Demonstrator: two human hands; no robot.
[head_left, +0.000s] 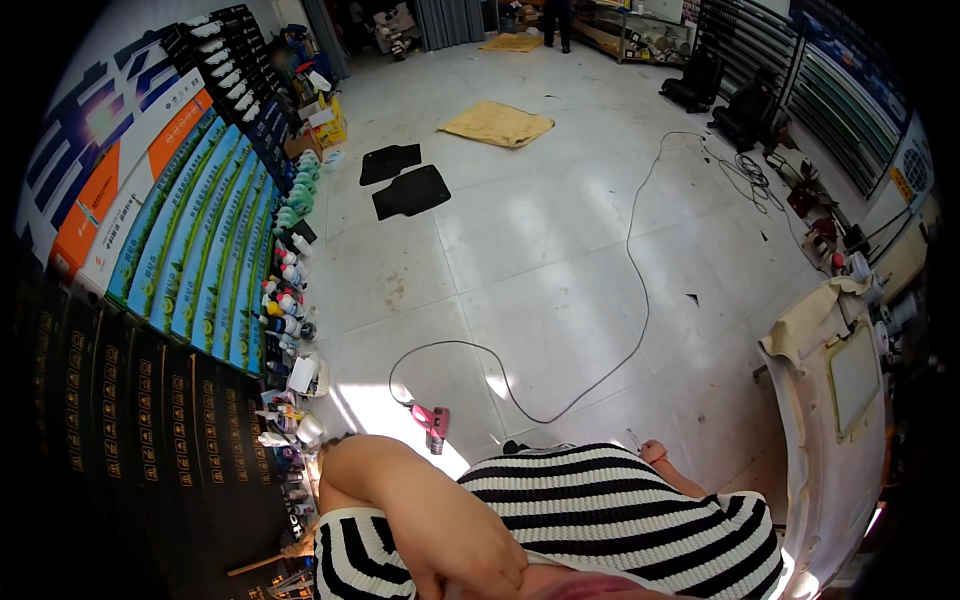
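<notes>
My left arm is bent sharply, and my left hand [485,558] is up at the neckline of my black-and-white striped shirt [600,500]. Its fingers are curled in against the collar; whether they pinch any fabric is hidden. Lower and off to the right, my right hand [655,452], with a red cord round the wrist, is closed on a small thin object [632,438] too tiny to name. On the sunlit floor ahead of my left elbow lies a pink corded tool [432,424] shaped like a heat gun, apart from both hands.
A black cable [640,270] loops across the tiled floor. Black car mats [412,192] and a tan cloth [498,124] lie farther off. Bottles [288,290] line the boxes [190,260] at left. A pale car panel [815,400] stands at right, seats [745,108] beyond. Another person [557,22] stands far back.
</notes>
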